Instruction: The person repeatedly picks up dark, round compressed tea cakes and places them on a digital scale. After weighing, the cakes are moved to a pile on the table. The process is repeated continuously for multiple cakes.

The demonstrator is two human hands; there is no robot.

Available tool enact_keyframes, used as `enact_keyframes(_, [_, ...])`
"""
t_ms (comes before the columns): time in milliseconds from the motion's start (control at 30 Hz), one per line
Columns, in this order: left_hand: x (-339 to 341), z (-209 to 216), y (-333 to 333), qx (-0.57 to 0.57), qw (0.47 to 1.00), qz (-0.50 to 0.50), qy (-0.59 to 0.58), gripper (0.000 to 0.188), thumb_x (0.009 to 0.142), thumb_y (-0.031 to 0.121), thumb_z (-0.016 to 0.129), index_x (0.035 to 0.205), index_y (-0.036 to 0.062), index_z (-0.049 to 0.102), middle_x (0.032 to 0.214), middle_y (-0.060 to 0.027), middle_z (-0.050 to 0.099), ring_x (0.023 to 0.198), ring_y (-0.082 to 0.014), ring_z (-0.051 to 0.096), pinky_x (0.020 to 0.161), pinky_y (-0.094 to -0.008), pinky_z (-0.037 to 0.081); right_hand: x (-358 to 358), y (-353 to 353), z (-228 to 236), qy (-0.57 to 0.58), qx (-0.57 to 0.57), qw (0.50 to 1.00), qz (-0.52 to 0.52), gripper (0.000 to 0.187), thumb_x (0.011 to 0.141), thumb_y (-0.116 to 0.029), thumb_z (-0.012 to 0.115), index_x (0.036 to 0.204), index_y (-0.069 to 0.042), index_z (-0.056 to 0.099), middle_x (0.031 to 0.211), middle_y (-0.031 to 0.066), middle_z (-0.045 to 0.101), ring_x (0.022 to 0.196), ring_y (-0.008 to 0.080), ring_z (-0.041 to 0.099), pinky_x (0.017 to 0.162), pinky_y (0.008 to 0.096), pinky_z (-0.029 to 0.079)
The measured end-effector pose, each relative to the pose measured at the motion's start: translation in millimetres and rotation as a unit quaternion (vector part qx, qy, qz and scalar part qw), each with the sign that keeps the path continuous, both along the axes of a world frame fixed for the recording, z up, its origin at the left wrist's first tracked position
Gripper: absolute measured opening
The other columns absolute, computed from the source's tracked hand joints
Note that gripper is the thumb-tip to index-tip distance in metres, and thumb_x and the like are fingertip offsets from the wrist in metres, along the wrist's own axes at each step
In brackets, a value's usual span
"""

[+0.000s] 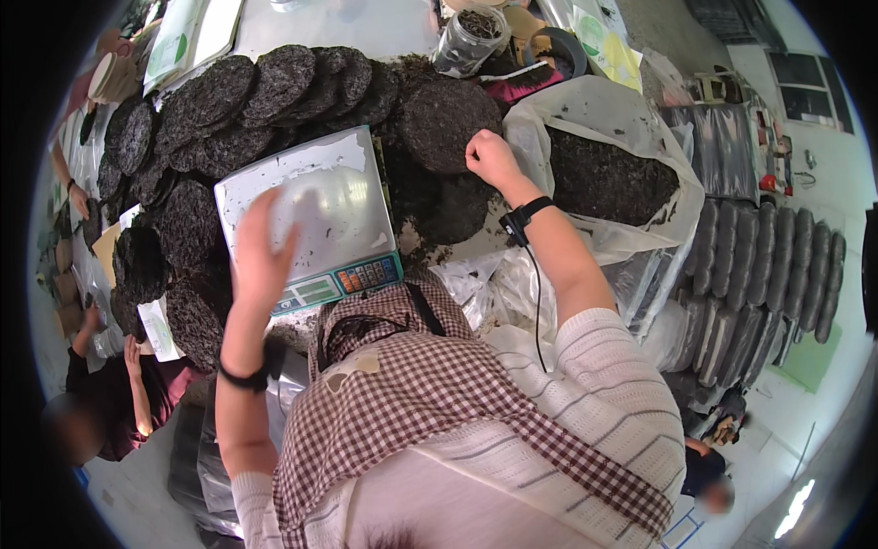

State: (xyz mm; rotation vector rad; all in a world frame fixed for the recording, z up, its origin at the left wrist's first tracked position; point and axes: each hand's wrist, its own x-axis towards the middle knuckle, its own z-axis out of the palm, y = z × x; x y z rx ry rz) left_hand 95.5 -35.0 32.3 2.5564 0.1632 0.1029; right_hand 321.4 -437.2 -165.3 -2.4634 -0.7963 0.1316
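My left hand point(262, 249) hovers over the near left part of a digital scale point(352, 224), its fingers and thumb apart, blurred by motion. Only loose dark flakes lie on the scale's silver pan. My right hand point(491, 157) is closed at the right edge of a round, dark cake that looks like dried seaweed point(446, 121); what its fingers hold, if anything, is hidden. Below that cake lies another dark round point(448, 206). Right of the hand, an opened clear plastic bag point(530, 119) holds a dark mass of similar stuff point(611, 178).
Many overlapping round cakes point(212, 91) ring the scale's far and left sides. A clear jar of dark shreds point(470, 41) and a roll of tape point(558, 53) stand at the back. Long packed dark rolls point(768, 265) are stacked at right. Other people work at left point(137, 393).
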Motion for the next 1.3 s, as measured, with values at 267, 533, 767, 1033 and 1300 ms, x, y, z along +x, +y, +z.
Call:
enact_keyframes(267, [196.9,-149.4,-208.4,0.242,0.884,-0.359,0.173,0.066,0.102,0.025,0.061,0.161,0.0074,0.039,0.173,-0.0080,0.027,0.159,-0.0250,0.027,0.128,-0.0410,0.029,-19.9,-5.8,0.3,0.031,0.098,0.989,-0.102,0.018,0.077,-0.001,0.078,0.093,-0.002,0.069,0.102,0.0110,0.071,0.092,0.0288,0.070,0.083,0.0390,0.057])
enact_keyframes(533, [202.1,-154.5,-197.2,0.224,0.873,-0.369,0.227,0.082,0.097,0.034,0.070,0.165,0.0116,0.032,0.177,-0.0040,0.019,0.161,-0.0246,0.024,0.128,-0.0411,0.028,16.5,-31.4,83.6,0.286,0.478,0.786,-0.270,0.009,0.103,-0.007,0.067,0.103,0.001,0.062,0.097,0.0107,0.073,0.086,0.0184,0.073,0.078,0.0315,0.061])
enact_keyframes(767, [149.5,-67.5,-174.5,0.081,0.954,-0.288,0.014,0.067,0.091,0.028,0.074,0.151,0.0070,0.051,0.163,-0.0115,0.044,0.152,-0.0302,0.040,0.124,-0.0465,0.034,190.7,52.7,124.4,-0.243,0.198,0.940,-0.132,0.013,0.089,-0.014,0.078,0.098,-0.005,0.074,0.105,0.0099,0.076,0.088,0.0281,0.074,0.080,0.0375,0.059])
enact_keyframes(1033, [-75.3,22.7,79.3,0.076,0.980,0.159,-0.090,0.036,0.091,-0.002,0.071,0.127,0.0002,0.068,0.119,-0.0153,0.072,0.111,-0.0322,0.067,0.102,-0.0415,0.050,55.7,24.5,91.1,-0.003,0.057,0.994,-0.089,0.035,0.081,-0.035,0.086,0.095,-0.006,0.074,0.103,0.0154,0.069,0.100,0.0353,0.067,0.086,0.0448,0.055])
enact_keyframes(1300, [-220.2,-64.7,151.9,0.179,0.952,0.201,0.147,0.125,0.059,0.032,0.099,0.159,-0.0023,0.032,0.163,-0.0285,0.038,0.152,-0.0437,0.035,0.125,-0.0468,0.032,-1.7,37.8,49.1,-0.073,-0.115,0.989,0.049,0.080,0.060,-0.038,0.096,0.131,-0.014,0.068,0.133,0.0123,0.065,0.122,0.0364,0.059,0.104,0.0508,0.048])
